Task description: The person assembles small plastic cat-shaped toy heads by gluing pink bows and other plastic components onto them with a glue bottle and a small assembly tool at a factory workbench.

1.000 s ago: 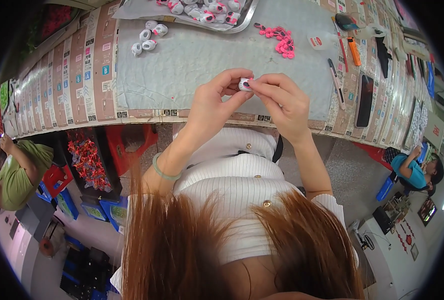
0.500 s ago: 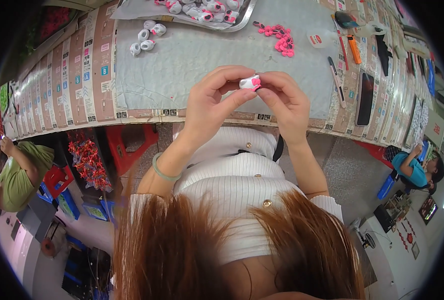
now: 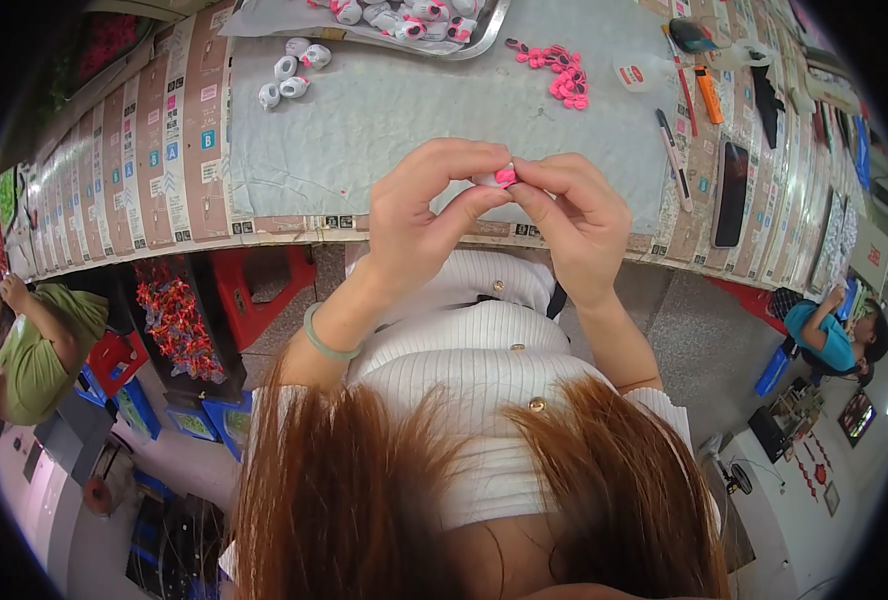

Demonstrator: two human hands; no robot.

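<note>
Just over the front edge of the table, a small white figure piece with a pink part (image 3: 503, 177) sits between my fingertips. My left hand (image 3: 411, 212) pinches its left side with thumb and forefinger. My right hand (image 3: 586, 218) closes on the pink side, its thumb and finger pressed together there. Much of the piece is hidden by my fingers. Farther off on the grey sheet (image 3: 404, 110) lie several small pink pieces with dark parts (image 3: 568, 84). To the left, several hollow white pieces (image 3: 286, 68), at least one with pink, form a loose group.
A metal tray (image 3: 491, 32) of white-and-pink pieces stands at the back. On the right lie a phone (image 3: 731, 195), a pen (image 3: 675, 160), an orange cutter (image 3: 709, 97) and a clear bottle (image 3: 639, 77). Other people sit at far left (image 3: 49, 335) and far right (image 3: 826, 325).
Both hands have dipped slightly toward me with the piece, and my right hand has shifted a little right. My fingers now cover more of the piece.
</note>
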